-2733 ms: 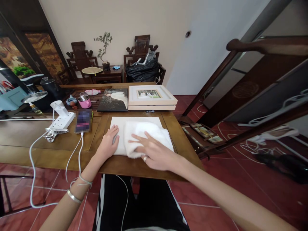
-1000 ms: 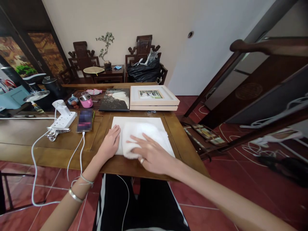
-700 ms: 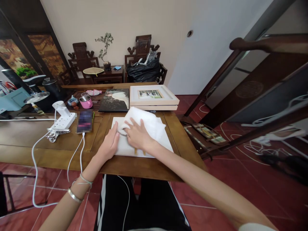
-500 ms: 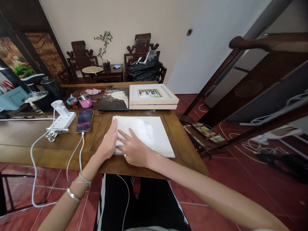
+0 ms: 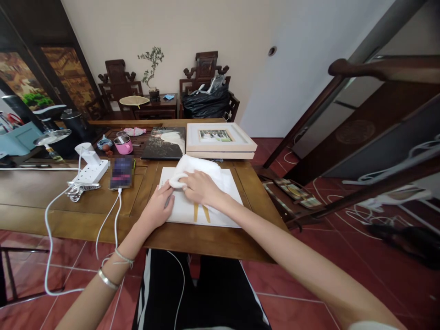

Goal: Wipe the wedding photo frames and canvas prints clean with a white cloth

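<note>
Cloth (image 5: 202, 166) lies under and beyond the right hand (image 5: 201, 187), whose bent fingers grip its fold; the left hand (image 5: 158, 206), open, rests at white panel (image 5: 182, 210)'s left edge.

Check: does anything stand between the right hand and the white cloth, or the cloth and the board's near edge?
Nothing visible separates the right hand from the white cloth: they touch. Toward the near edge of the white board, only the right forearm crosses, on the right; the left hand is at the left edge.
</note>
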`<move>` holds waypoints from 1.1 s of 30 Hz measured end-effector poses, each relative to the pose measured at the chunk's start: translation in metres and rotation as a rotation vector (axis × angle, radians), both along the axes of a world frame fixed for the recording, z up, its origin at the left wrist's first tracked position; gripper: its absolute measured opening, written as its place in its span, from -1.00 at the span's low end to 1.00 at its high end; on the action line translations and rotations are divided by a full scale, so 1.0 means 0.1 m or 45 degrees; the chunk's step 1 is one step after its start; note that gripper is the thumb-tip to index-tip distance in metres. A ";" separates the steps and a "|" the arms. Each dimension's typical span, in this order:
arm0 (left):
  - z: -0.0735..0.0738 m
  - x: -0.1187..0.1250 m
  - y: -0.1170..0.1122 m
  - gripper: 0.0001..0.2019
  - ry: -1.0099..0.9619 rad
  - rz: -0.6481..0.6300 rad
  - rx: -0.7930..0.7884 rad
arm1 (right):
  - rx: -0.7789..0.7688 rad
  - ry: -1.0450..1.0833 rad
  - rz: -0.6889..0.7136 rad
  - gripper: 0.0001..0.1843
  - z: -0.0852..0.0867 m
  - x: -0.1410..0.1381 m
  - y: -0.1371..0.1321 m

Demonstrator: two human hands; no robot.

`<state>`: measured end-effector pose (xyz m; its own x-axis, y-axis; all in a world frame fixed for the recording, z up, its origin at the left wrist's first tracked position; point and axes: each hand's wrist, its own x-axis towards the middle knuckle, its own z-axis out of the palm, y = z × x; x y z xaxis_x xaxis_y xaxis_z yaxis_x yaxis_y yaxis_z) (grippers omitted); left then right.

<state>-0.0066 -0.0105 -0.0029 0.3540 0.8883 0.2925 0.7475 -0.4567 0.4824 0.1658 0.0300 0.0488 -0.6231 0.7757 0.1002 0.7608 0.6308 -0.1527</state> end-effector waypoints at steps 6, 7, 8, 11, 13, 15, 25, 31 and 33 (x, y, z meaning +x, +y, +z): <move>0.05 0.00 -0.01 -0.65 -0.033 0.006 0.034 | -0.042 0.053 0.046 -0.64 0.07 -0.49 0.33; 0.05 -0.01 -0.01 -0.64 -0.037 0.005 0.026 | -0.052 0.059 0.041 -0.65 0.09 -0.53 0.35; 0.04 -0.01 -0.01 -0.63 -0.040 0.003 0.016 | -0.063 0.063 0.031 -0.65 0.10 -0.54 0.36; 0.01 -0.03 0.00 -0.58 -0.036 0.009 -0.028 | -0.097 0.071 -0.003 -0.65 0.13 -0.43 0.38; -0.02 -0.03 0.00 -0.56 -0.013 0.023 -0.053 | -0.122 0.073 -0.014 -0.65 0.13 -0.24 0.36; -0.04 -0.03 0.01 -0.55 0.010 0.033 -0.062 | -0.147 0.077 -0.027 -0.63 0.12 0.01 0.35; -0.03 -0.03 0.00 -0.57 0.035 0.033 -0.044 | -0.188 0.186 -0.200 -0.55 -0.04 1.09 0.00; -0.06 -0.03 0.01 -0.56 0.063 0.037 -0.042 | -0.381 0.282 0.006 -0.66 -0.09 1.39 -0.59; -0.06 -0.04 0.01 -0.56 0.060 0.033 -0.036 | -0.477 0.309 -0.005 -0.69 -0.09 1.44 -0.61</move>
